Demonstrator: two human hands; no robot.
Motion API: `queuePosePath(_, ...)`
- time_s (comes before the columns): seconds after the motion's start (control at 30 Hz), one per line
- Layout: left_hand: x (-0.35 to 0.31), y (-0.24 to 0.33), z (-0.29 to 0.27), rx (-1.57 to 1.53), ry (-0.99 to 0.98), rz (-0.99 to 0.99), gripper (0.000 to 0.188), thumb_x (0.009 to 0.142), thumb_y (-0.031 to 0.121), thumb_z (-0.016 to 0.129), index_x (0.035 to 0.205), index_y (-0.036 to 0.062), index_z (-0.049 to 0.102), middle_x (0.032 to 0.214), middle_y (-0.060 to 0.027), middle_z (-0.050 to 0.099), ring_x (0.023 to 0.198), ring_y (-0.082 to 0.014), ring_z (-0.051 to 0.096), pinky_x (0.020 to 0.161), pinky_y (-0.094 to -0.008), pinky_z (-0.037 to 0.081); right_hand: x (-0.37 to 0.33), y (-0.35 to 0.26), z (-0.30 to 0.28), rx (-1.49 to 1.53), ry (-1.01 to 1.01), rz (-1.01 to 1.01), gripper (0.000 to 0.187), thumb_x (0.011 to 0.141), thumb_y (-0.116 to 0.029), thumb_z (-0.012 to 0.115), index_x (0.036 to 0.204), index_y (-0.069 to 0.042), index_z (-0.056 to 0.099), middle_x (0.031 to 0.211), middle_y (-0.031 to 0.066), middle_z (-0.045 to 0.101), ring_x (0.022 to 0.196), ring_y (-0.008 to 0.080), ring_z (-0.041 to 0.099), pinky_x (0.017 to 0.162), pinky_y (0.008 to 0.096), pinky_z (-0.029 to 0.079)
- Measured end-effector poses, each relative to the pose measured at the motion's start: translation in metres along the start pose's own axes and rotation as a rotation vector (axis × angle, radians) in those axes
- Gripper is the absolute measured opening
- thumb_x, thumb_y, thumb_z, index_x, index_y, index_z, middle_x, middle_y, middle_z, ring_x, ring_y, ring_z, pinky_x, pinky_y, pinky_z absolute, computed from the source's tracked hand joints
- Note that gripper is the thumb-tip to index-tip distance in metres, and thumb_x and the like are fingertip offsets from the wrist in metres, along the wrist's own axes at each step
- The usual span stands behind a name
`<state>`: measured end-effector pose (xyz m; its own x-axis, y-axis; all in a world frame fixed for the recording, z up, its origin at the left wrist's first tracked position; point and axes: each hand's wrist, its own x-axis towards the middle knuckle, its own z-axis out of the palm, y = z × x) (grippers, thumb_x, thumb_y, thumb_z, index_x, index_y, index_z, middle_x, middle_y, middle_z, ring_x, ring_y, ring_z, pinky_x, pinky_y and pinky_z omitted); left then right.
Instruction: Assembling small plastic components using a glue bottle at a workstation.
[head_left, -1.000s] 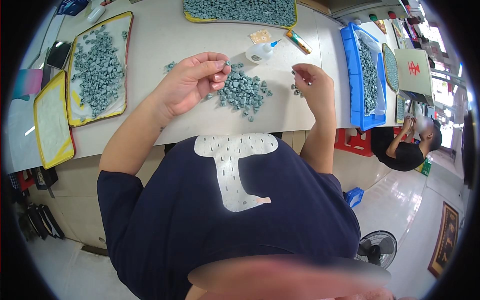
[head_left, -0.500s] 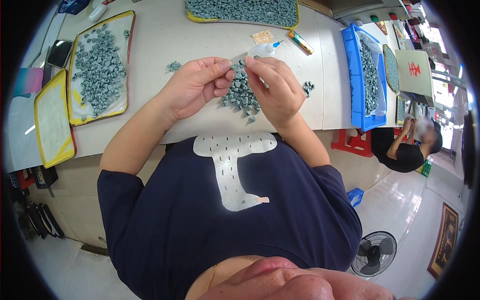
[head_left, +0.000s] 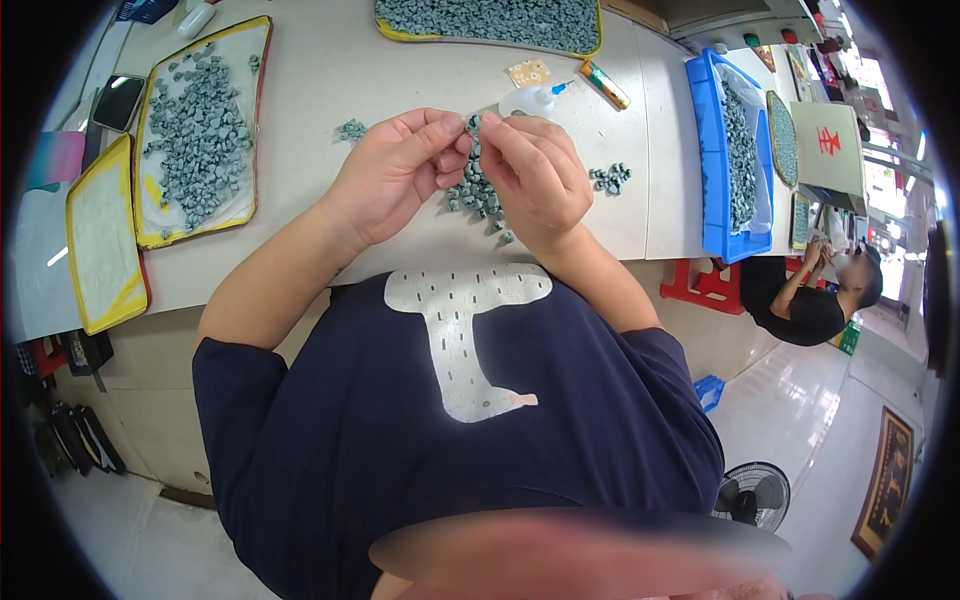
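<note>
My left hand (head_left: 395, 175) and my right hand (head_left: 535, 175) meet over the white table (head_left: 330, 90), fingertips pinched together on a small grey-green piece (head_left: 472, 128). Under and between them lies a loose pile of the same grey-green pieces (head_left: 475, 195). A smaller cluster of pieces (head_left: 610, 178) sits to the right of my right hand. A few pieces (head_left: 350, 130) lie to the left of my left hand. A small white glue bottle with a blue tip (head_left: 535, 97) lies just beyond my hands.
A yellow-rimmed tray of pieces (head_left: 200, 130) and an empty yellow-rimmed tray (head_left: 100, 240) sit at left, with a phone (head_left: 118, 100) beyond. Another tray of pieces (head_left: 490, 20) is at the far edge. A blue bin (head_left: 725, 150) stands at right. A seated person (head_left: 810, 295) works by a red stool (head_left: 700, 290).
My right hand came in from the small cluster at right to meet my left hand; both now pinch one piece together above the pile.
</note>
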<state>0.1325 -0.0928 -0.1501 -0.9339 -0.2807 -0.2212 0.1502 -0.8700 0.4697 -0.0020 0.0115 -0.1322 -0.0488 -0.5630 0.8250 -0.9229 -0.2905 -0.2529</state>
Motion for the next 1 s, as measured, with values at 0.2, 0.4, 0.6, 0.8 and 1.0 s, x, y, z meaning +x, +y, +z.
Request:
queuePosePath(0.2, -0.002, 0.000, -0.004, 0.024, 0.007, 0.058, 0.017, 0.095, 0.016, 0.056, 0.097, -0.0011, 0.056, 0.085, -0.0051, 0.058, 0.072, -0.0103, 0.049, 0.068, -0.0253, 0.043, 0.002, -0.004, 0.005, -0.008, 0.006, -0.039, 0.039, 0.061, 0.016, 0.073, 0.095, 0.000, 0.065, 0.076, 0.0080, 0.064, 0.070, 0.0208, 0.063, 0.062, 0.0280, 0.052)
queuePosePath(0.4, -0.004, -0.003, -0.003, 0.050, 0.027, 0.111, 0.016, 0.095, 0.015, 0.056, 0.097, -0.0014, 0.056, 0.085, -0.0053, 0.058, 0.072, -0.0103, 0.049, 0.067, -0.0250, 0.043, 0.000, -0.006, 0.011, -0.031, 0.032, -0.017, 0.040, 0.060, 0.016, 0.072, 0.096, 0.000, 0.065, 0.077, 0.0083, 0.065, 0.069, 0.0209, 0.063, 0.062, 0.0281, 0.051)
queuePosePath(0.6, -0.007, -0.003, -0.005, 0.121, 0.067, 0.177, 0.014, 0.095, 0.013, 0.056, 0.097, -0.0015, 0.056, 0.084, -0.0062, 0.060, 0.071, -0.0096, 0.050, 0.066, -0.0230, 0.043, -0.001, -0.013, 0.019, 0.075, 0.048, 0.116, 0.036, 0.063, 0.016, 0.072, 0.093, 0.000, 0.063, 0.081, 0.0102, 0.066, 0.072, 0.0212, 0.064, 0.065, 0.0274, 0.052)
queuePosePath(0.8, -0.011, 0.000, -0.002, 0.258, 0.099, 0.225, 0.014, 0.094, 0.012, 0.057, 0.096, -0.0016, 0.057, 0.081, -0.0062, 0.062, 0.069, -0.0084, 0.051, 0.064, -0.0210, 0.043, -0.008, -0.017, 0.020, 0.149, 0.057, 0.229, 0.033, 0.067, 0.016, 0.070, 0.094, 0.001, 0.061, 0.084, 0.0116, 0.067, 0.076, 0.0203, 0.066, 0.068, 0.0267, 0.053)
queuePosePath(1.0, -0.010, 0.000, 0.007, 0.401, 0.125, 0.273, 0.014, 0.093, 0.013, 0.059, 0.095, -0.0013, 0.058, 0.081, -0.0057, 0.063, 0.071, -0.0066, 0.052, 0.065, -0.0202, 0.044, -0.011, -0.011, 0.013, 0.210, 0.065, 0.256, 0.034, 0.069, 0.017, 0.069, 0.097, 0.002, 0.059, 0.089, 0.0124, 0.067, 0.079, 0.0196, 0.066, 0.070, 0.0267, 0.053)
